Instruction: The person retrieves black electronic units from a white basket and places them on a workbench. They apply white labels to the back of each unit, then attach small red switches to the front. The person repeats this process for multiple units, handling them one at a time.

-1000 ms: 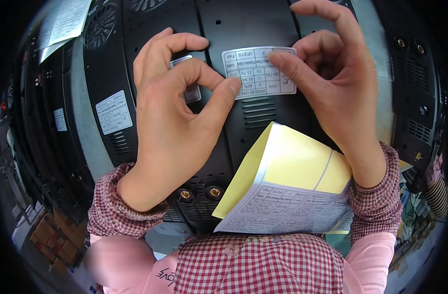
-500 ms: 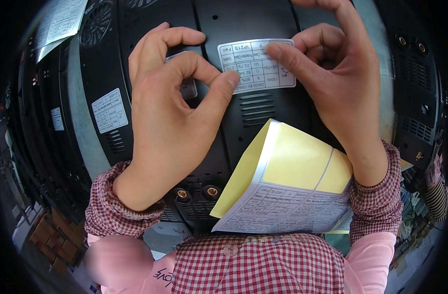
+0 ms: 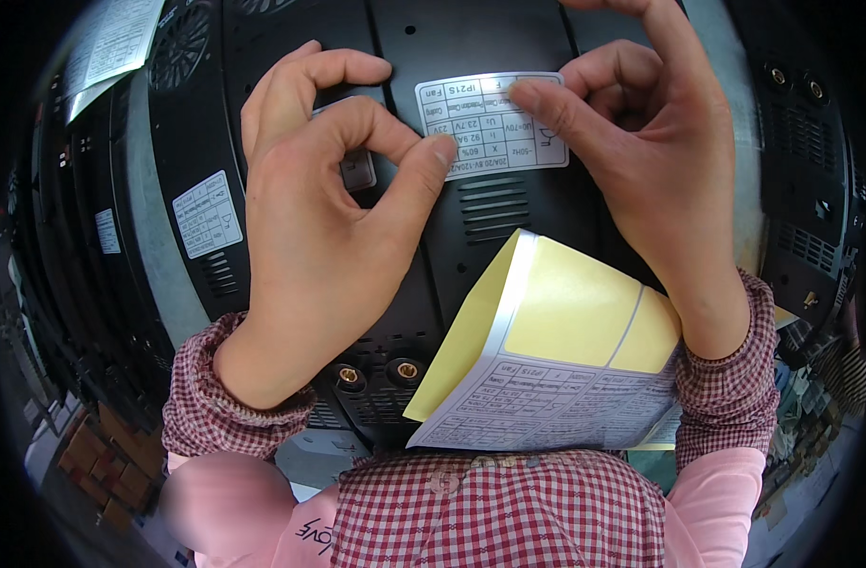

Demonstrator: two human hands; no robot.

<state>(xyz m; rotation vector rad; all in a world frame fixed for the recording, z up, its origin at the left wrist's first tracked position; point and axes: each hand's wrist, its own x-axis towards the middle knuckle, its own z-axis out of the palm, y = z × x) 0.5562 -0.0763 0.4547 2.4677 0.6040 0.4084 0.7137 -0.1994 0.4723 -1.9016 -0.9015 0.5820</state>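
A silver-white printed label (image 3: 497,128) lies flat over a black metal casing (image 3: 471,47), just above a group of vent slots (image 3: 494,210). Thumb and forefinger of my left hand (image 3: 319,218) pinch its left edge. My right hand (image 3: 660,170) has its thumb on the label's upper right part, with the curled fingers partly hidden behind it. Whether the label's back touches the casing, I cannot tell. A folded sheet of labels with yellow backing (image 3: 575,303) rests between my forearms, against my checked apron.
Several more black casings stand in a row to the left, one bearing a similar label (image 3: 208,215). Brass sockets (image 3: 406,371) stick out near the casing's close end. Another casing (image 3: 802,170) stands at right. Printed sheets (image 3: 111,47) lie top left; brown cartons (image 3: 106,464) sit lower left.
The casings, the label and my left hand appear slightly further left in the picture. My grip on the label looks the same.
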